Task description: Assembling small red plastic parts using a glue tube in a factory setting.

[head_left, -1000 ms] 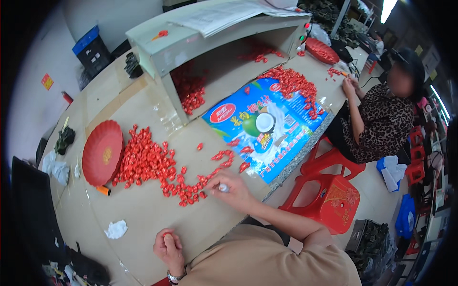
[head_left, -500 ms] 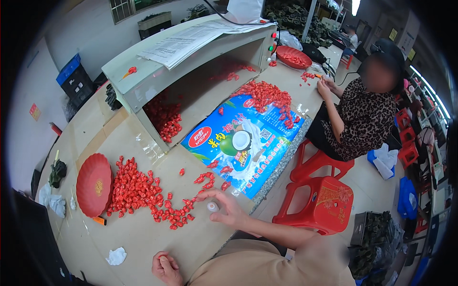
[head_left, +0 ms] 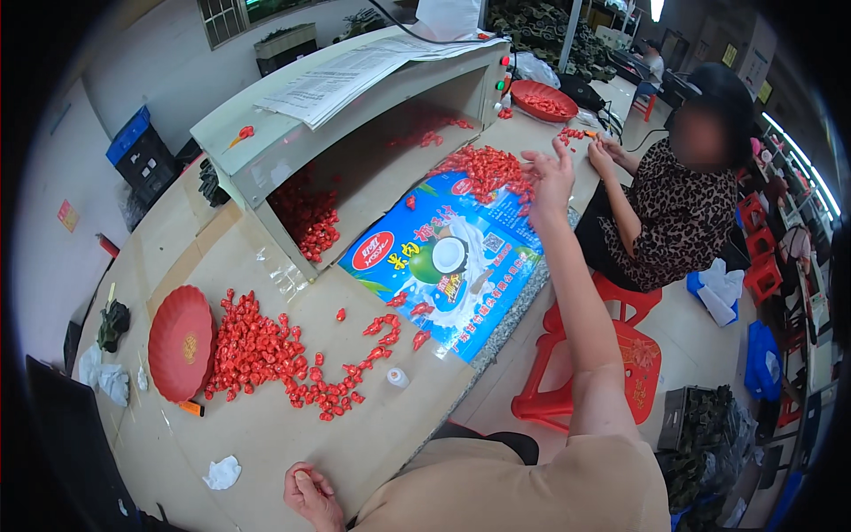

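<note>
My right hand (head_left: 551, 182) reaches far across the table, fingers spread, at the right edge of a pile of small glossy red pieces (head_left: 487, 168). That pile lies on the far end of a blue printed sheet (head_left: 510, 288). My left hand (head_left: 313, 498) rests curled at the near table edge; whatever its fingers hold, if anything, is hidden. A larger heap of red pieces (head_left: 253, 341) spreads beside a scalloped red plate (head_left: 166, 310), trailing to the right in a curved line. Close to the trail's end stands a small white bottle (head_left: 397, 378).
A pale metal housing (head_left: 226, 151) with an open front holds more red pieces and has papers (head_left: 332, 89) on top. Across the table, a person (head_left: 660, 204) handles a red piece and an orange tool. Red stools (head_left: 634, 372) stand right. Crumpled tissue (head_left: 222, 473) lies near left.
My right hand has left the place by the small bottle and stretched forward and right to the far red pile. My left hand has stayed put.
</note>
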A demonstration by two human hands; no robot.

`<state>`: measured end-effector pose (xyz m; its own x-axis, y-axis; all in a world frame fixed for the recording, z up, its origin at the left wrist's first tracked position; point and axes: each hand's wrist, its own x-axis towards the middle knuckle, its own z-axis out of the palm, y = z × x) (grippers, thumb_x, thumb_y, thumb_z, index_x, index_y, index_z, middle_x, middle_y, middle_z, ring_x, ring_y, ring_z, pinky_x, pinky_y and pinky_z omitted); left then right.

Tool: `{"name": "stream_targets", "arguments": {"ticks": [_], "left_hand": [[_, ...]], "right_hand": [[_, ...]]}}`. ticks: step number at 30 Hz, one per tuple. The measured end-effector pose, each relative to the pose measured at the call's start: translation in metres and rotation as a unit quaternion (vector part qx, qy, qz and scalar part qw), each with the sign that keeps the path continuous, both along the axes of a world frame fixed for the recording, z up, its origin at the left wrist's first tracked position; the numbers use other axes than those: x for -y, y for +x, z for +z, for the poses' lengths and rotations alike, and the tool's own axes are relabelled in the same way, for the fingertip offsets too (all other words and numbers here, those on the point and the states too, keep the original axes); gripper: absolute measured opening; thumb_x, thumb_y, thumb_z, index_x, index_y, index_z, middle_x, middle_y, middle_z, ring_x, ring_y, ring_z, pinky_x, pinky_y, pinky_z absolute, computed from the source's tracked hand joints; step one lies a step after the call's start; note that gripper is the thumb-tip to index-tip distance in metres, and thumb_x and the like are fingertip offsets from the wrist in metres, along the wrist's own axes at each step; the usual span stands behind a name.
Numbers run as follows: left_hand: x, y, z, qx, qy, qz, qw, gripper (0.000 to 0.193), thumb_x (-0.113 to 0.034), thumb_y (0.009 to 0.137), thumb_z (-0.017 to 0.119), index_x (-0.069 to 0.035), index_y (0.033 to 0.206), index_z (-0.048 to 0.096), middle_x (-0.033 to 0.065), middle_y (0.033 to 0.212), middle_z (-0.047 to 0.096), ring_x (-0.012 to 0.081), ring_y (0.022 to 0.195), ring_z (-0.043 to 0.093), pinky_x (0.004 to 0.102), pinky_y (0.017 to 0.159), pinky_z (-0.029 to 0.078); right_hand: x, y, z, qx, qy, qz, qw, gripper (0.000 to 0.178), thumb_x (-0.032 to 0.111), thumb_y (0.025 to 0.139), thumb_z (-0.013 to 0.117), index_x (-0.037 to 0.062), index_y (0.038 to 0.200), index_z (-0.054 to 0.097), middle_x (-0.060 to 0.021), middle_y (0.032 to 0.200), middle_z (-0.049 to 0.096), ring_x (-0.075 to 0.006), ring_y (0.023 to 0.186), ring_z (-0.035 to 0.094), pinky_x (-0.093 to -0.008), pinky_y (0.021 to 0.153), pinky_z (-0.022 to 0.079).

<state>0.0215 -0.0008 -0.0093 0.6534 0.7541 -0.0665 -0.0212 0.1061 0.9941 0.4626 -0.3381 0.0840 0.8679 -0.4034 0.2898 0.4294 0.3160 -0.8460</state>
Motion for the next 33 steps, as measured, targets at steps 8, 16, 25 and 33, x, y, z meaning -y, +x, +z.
{"name": "stream_targets", "arguments": {"ticks": [8,16,25,33], "left_hand": [[-0.001,0.000,-0.002,0.002,0.004,0.003,1.000,0.026,-0.027,0.096,0.048,-0.004,0.087,0.054,-0.0004,0.056,0.044,0.0053,0.039,0.036,0.0185,0.036,0.024],[-0.002,-0.001,-0.001,-0.006,-0.001,0.004,1.000,0.026,-0.028,0.095,0.049,-0.004,0.087,0.055,-0.0006,0.056,0.044,0.0053,0.040,0.037,0.0184,0.036,0.024],[-0.004,-0.003,-0.004,-0.008,0.010,-0.014,1.000,0.026,-0.027,0.095,0.050,-0.002,0.088,0.055,0.0000,0.057,0.044,0.0059,0.040,0.037,0.0192,0.037,0.026],[-0.002,-0.003,-0.012,-0.010,0.051,-0.035,0.998,0.022,-0.021,0.094,0.051,0.000,0.090,0.055,0.0010,0.059,0.046,0.0064,0.043,0.039,0.0199,0.040,0.029]], "right_hand": [[0.077,0.053,-0.081,-0.077,0.006,-0.182,0.980,0.032,-0.005,0.084,0.052,-0.0007,0.115,0.044,-0.0104,0.077,0.061,-0.0115,0.056,0.054,-0.0216,0.049,0.043],[0.110,0.071,-0.131,-0.088,0.041,-0.201,0.975,0.030,-0.006,0.076,0.055,-0.0029,0.105,0.052,-0.0084,0.077,0.060,-0.0121,0.059,0.055,-0.0207,0.052,0.044],[0.105,0.067,-0.137,-0.059,-0.012,-0.208,0.976,0.025,-0.006,0.077,0.054,-0.0031,0.102,0.054,-0.0067,0.076,0.060,-0.0115,0.062,0.056,-0.0205,0.055,0.045],[0.106,0.065,-0.137,-0.051,-0.022,-0.211,0.976,0.023,-0.006,0.079,0.054,-0.0039,0.102,0.054,-0.0071,0.075,0.060,-0.0109,0.062,0.056,-0.0203,0.055,0.043]]}}
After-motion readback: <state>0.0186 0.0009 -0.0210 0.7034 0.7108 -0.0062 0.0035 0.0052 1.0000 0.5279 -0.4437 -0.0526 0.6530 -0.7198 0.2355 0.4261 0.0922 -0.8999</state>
